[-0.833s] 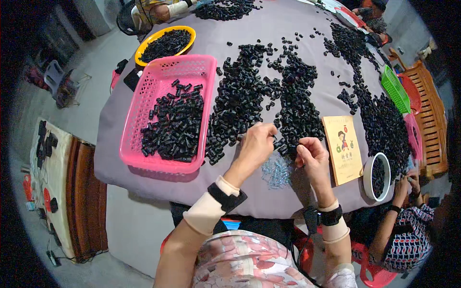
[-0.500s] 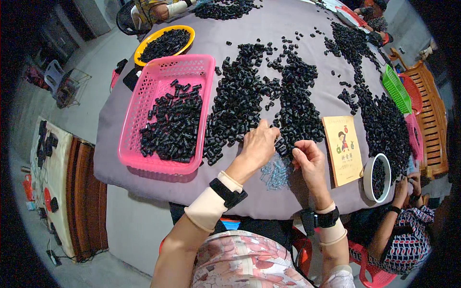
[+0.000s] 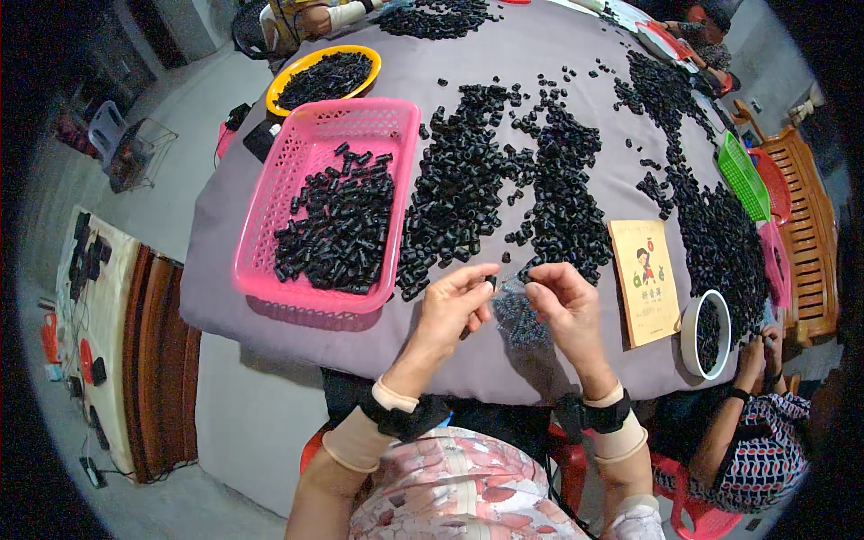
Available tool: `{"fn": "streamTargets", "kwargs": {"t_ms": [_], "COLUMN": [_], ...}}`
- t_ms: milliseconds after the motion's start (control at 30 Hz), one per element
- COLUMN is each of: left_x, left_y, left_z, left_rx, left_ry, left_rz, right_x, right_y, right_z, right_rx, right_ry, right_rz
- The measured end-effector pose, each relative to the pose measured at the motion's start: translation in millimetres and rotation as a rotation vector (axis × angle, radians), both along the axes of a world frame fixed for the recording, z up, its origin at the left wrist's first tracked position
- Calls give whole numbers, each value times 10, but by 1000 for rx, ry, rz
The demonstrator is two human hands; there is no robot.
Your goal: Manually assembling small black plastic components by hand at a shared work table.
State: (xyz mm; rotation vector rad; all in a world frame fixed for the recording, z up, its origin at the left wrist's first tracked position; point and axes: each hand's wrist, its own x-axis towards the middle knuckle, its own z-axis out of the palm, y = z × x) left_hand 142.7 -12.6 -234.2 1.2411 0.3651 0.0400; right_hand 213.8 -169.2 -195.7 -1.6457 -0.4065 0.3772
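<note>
My left hand (image 3: 450, 309) is raised over the table's near side, its thumb and fingers closed on a small black tubular piece (image 3: 491, 282). Close beside it, my right hand (image 3: 571, 313) pinches something at its fingertips that looks like another dark piece, mostly covered by the fingers. Between and under the hands lies a small heap of clear bluish pins (image 3: 522, 326). Beyond them spread two long piles of black tubular pieces, a left one (image 3: 459, 171) and a right one (image 3: 567, 189). A pink basket (image 3: 256, 216) left of my left hand holds more such pieces.
A yellow booklet (image 3: 643, 306) and a white bowl (image 3: 688, 337) of black parts are on the right. A yellow tray (image 3: 373, 67) stands behind the basket. Another long black pile (image 3: 720, 234) and a green basket (image 3: 743, 175) lie farther right. Other people sit around the table.
My left hand has left the edge of the black pile, drawn back toward me and now holds a black piece. My right hand has shifted slightly left, and the hands are raised together.
</note>
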Motion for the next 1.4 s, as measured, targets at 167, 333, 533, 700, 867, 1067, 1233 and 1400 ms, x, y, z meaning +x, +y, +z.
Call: {"fn": "streamTargets", "kwargs": {"t_ms": [167, 333, 533, 700, 867, 1067, 1233, 1400], "left_x": [-189, -256, -283, -271, -271, -266, -257, -186], "left_y": [14, 48, 82, 161, 147, 155, 122, 24], "left_z": [-49, -84, -152, -185, -248, -236, -197, -192], "left_rx": [-461, -500, -567, -558, -555, -566, -561, -491], "left_ry": [14, -20, -57, -147, -214, -209, -173, -128], "left_rz": [128, 168, 173, 268, 302, 303, 267, 203], "right_x": [-212, -307, -396, -383, -371, -96, 248, 334], "right_y": [171, 215, 258, 314, 454, 382, 127, 189], "right_z": [6, -184, -144, -143, -244, -178, -71, -165], "right_rx": [-6, -42, -43, -288, -375, -287, -544, -653], "right_ry": [23, -56, 8, -406, -551, -635, -731, -908], "right_rz": [74, 117, 98, 197, 196, 149, 203, 245]}}
